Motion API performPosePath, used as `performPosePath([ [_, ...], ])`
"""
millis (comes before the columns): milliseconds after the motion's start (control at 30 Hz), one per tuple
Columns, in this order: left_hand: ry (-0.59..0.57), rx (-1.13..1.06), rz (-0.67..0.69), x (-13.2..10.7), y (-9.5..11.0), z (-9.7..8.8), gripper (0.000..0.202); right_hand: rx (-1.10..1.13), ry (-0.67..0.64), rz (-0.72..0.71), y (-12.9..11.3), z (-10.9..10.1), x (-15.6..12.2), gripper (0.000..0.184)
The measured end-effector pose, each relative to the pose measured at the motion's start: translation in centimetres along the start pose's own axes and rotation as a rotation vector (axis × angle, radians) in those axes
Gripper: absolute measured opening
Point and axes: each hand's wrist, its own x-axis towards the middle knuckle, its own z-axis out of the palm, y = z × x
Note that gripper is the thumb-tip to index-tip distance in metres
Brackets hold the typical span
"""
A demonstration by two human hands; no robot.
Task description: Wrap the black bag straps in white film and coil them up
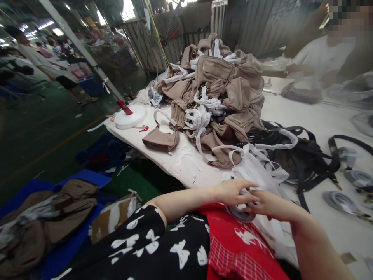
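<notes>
My left hand (234, 191) and my right hand (269, 205) meet at the near edge of the white table (309, 116), over my red apron. Between them sits a round grey roll of tape (240, 213), partly hidden by the fingers. The left hand's fingers lie curved over its top. The right hand's fingers pinch at its right side, beside a heap of white paper strips (256, 171). A big pile of tan bags (215, 97) wrapped with white strips rises beyond my hands. One single tan bag (161, 140) lies apart at the left.
Black bags with straps (300, 155) lie right of the tan pile, with grey tape rolls (340, 202) beyond. A white tape spool with a red tool (130, 116) sits at the table's far left corner. More tan bags (43, 221) lie on a blue sheet on the floor. A person in white (320, 62) works across the table.
</notes>
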Motion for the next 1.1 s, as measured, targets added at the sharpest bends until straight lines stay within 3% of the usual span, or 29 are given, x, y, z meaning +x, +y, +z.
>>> performPosePath([
  [100, 0.006, 0.085, -0.024, -1.2, -0.3, 1.4, 0.044, 0.103, 0.048, -0.058, 1.0, 2.4, 1.1, 0.043],
  [200, 0.094, -0.028, -0.09, -3.3, -1.7, 1.8, 0.038, 0.206, 0.164, -0.122, 2.0, 4.9, 2.3, 0.054],
  [300, 0.18, -0.165, -0.209, -5.0, -2.8, 1.2, 0.034, 0.238, 0.224, -0.205, 2.1, 6.6, 3.7, 0.052],
  [367, 0.187, -0.188, -0.289, -5.1, -3.2, 0.6, 0.031, 0.241, 0.199, -0.225, 1.8, 6.9, 4.8, 0.048],
  [467, 0.176, -0.129, -0.301, -4.7, -3.6, 0.2, 0.029, 0.225, 0.13, -0.215, 1.4, 6.5, 6.1, 0.048],
  [633, 0.213, -0.149, -0.4, -6.4, -5.1, 0.5, 0.031, 0.244, -0.109, -0.171, 2.4, 5.2, 9.5, 0.074],
  [733, 0.327, -0.183, -0.507, -8.9, -6.1, 0.5, 0.031, 0.111, -0.026, -0.041, 3.4, 4.3, 14.4, 0.079],
  [900, 0.519, -0.296, -0.686, -13.0, -6.8, 0.3, 0.036, -0.332, 0.173, 0.118, 4.5, 4.5, 23.2, 0.038],
  [1000, 0.633, -0.34, -0.709, -14.4, -6.9, 0.2, 0.036, -0.551, 0.216, 0.137, 5.3, 5.1, 25.5, 0.038],
  [1100, 0.722, -0.346, -0.699, -14.9, -7.1, 0.2, 0.034, -0.68, 0.203, 0.112, 6.2, 4.9, 25.9, 0.037],
])
